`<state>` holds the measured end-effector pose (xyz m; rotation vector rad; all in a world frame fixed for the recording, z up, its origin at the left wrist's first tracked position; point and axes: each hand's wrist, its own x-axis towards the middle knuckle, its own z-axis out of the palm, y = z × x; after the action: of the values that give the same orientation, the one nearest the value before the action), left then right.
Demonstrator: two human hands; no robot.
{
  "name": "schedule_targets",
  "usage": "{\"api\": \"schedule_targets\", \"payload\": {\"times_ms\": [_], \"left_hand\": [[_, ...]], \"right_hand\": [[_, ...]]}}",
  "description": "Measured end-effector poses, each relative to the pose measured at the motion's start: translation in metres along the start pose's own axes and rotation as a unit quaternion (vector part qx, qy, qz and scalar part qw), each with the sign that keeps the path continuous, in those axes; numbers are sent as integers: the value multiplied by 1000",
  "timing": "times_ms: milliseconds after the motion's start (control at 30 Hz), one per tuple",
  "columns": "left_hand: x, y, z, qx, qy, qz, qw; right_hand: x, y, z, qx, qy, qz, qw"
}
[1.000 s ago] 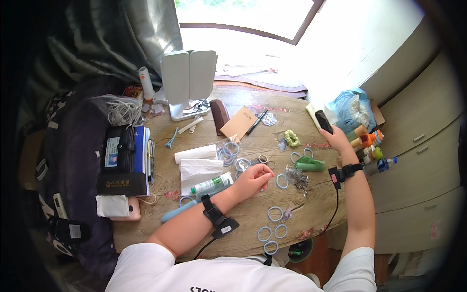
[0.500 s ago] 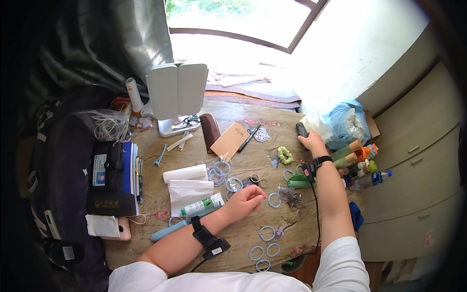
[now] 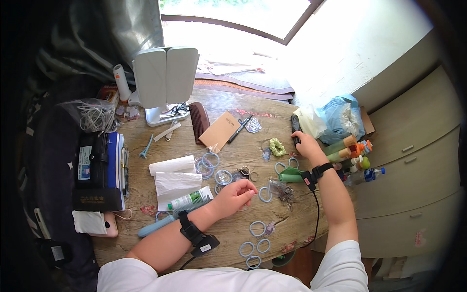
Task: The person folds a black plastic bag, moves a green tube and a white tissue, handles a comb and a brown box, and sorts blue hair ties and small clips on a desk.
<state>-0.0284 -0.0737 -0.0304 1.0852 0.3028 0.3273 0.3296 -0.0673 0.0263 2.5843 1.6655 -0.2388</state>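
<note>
My right hand (image 3: 307,146) reaches to the far right of the table. Its fingers are closed around the lower end of a black elongated object (image 3: 295,124), whose kind I cannot make out. My left hand (image 3: 237,195) hovers over the middle, fingers loosely curled, nothing visible in them. Nearby are pale blue hair ties (image 3: 265,194), a green-and-white tube (image 3: 190,198) and a blue comb (image 3: 156,226) partly under my left forearm. A small clear bag (image 3: 277,187) with metal pieces lies between my hands. A green scrunchie (image 3: 277,147) is left of my right hand.
Bottles (image 3: 366,176) and a blue plastic bag (image 3: 340,118) crowd the right side. A white folding mirror (image 3: 165,78), brown comb (image 3: 199,121) and tan notebook (image 3: 219,131) stand or lie farther back. Black folders (image 3: 102,202), books and a pink power bank (image 3: 111,225) are left.
The view has shifted slightly. My right hand has drawn the black object away from the pale bag beside it, and it now points upright. The left hand stays curled over the table.
</note>
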Motion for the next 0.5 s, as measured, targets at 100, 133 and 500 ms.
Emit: {"api": "schedule_targets", "payload": {"times_ms": [100, 133, 500], "left_hand": [[1, 0, 0, -3, -3, 0, 1000], [0, 0, -1, -4, -4, -1, 1000], [-1, -3, 0, -10, -9, -6, 1000]], "right_hand": [[10, 8, 3, 69, 14, 10, 997], [13, 6, 3, 99, 14, 29, 995], [46, 12, 7, 28, 61, 15, 998]]}}
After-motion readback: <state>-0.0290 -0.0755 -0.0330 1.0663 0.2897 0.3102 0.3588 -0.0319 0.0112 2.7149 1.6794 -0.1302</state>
